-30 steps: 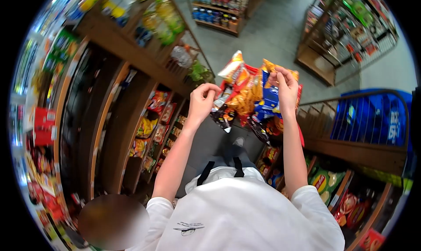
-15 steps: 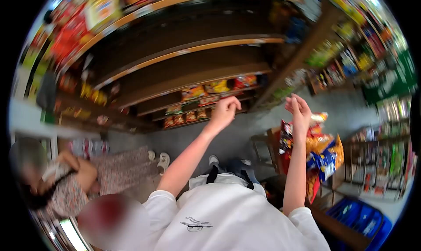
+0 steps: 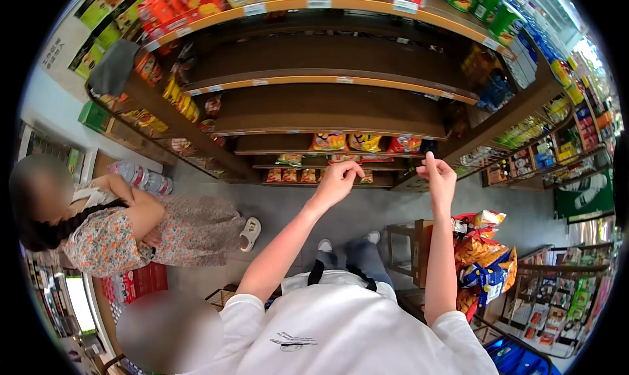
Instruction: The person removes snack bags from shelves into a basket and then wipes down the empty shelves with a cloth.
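Observation:
My left hand [image 3: 335, 186] is raised in front of the shelves, its fingers bent inward and together, with nothing visible in them. To its right is my right hand [image 3: 440, 182], also raised; its index finger points up, apart from the thumb, and it holds nothing. Beyond both hands, snack bags [image 3: 329, 141] stand on a lower level of the wooden shelf unit [image 3: 327, 110], with rows of small packets [image 3: 308, 176] beneath. Colourful bags [image 3: 488, 270] are piled beside my right forearm, and neither hand touches them.
A person [image 3: 108, 231] in a floral dress stands at the left with arms folded, near packed bottles [image 3: 141, 177]. A wooden stool [image 3: 409, 250] is right of my legs. Blue baskets [image 3: 517, 356] lie at the lower right, below a wire rack [image 3: 557, 303].
The view has turned left from the piled bags to the shelf unit, now in front of me. The bags lie farther right, and the other person has come into view. My right index finger has straightened.

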Motion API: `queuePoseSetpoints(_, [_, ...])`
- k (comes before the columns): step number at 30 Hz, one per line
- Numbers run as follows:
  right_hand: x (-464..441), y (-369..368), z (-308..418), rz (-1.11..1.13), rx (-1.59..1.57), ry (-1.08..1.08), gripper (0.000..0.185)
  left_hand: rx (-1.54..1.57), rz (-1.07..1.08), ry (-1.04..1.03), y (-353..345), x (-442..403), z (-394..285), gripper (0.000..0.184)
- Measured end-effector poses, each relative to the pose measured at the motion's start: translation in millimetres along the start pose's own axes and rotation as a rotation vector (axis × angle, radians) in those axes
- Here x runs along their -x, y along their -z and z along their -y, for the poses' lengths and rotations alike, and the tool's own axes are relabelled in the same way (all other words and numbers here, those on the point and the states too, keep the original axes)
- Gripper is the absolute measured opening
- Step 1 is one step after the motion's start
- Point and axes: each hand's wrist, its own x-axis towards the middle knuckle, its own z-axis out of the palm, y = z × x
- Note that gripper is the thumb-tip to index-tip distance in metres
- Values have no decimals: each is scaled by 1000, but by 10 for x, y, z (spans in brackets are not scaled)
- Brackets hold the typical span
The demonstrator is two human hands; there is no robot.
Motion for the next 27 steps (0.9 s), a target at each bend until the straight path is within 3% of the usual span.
queuePoseSetpoints(2, [-162, 111, -121, -15, 45, -24, 38, 29, 38, 91, -88, -72, -90, 18])
queuePoseSetpoints(6, [-605, 324, -299, 0, 52, 35, 33, 31, 85, 110, -362, -370, -228, 17])
queuePoseSetpoints(10, [-1132, 469, -305, -10, 128, -4, 31, -101, 67, -78, -756, -878, -118, 19])
queuePoseSetpoints(11, [-1272, 496, -319, -6, 141, -2, 32, -103, 122, 47, -828, -1001, -181, 20])
queuePoseSetpoints(12, [-1414, 512, -348, 4, 153, 2, 33, -113, 101, -31, -914, -1111, -189, 19])
queuePoseSetpoints(14, [-1651, 511, -425, 25, 77, 32, 33, -112, 116, 29, -1036, -1280, -330, 18])
queuePoseSetpoints(17, [-2128, 543, -797, 116, -13, 23, 20, -139, -20, -150, -1212, -1450, -177, 17])
queuePoseSetpoints(21, [-2392, 404, -846, 124, -67, -61, 23, -243, -7, 49, -1095, -1396, -195, 22])
queuePoseSetpoints(23, [-2453, 297, -790, 119, -84, -82, 30, -359, -82, 40, -1039, -1385, 3, 23])
queuePoseSetpoints(26, [-2797, 222, -1168, 150, -286, -59, 21, -524, -151, 66, -885, -1415, -45, 29])
queuePoseSetpoints(27, [-2937, 214, -1289, 119, -237, -58, 26, -564, -143, 88, -859, -1456, -58, 34])
